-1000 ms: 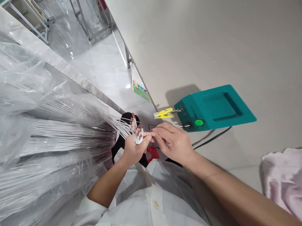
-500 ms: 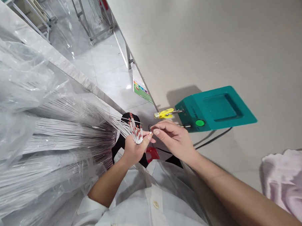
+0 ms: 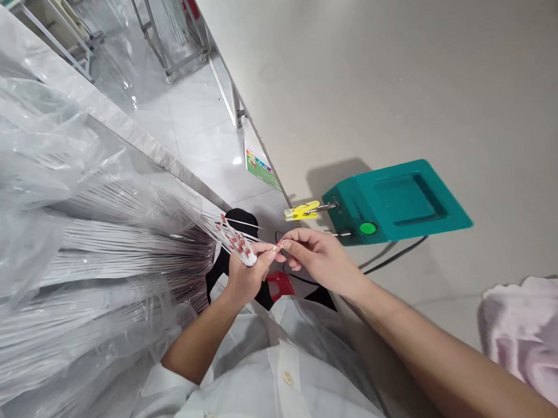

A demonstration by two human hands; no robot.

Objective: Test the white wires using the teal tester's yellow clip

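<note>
Wires (image 3: 123, 235) left of device (image 3: 417, 200) on table (image 3: 393, 74)

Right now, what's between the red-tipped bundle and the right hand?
In the head view, the left hand lies there, its thumb pointing toward the right hand.

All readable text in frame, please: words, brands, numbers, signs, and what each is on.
None legible.
Teal device: dark markings on the panel near the green button, too blurred to read.
Green-and-white printed item by the table edge: lettering on a multicolored strip, too small.
Beige box, upper left: faint dark marking, unreadable.
</note>
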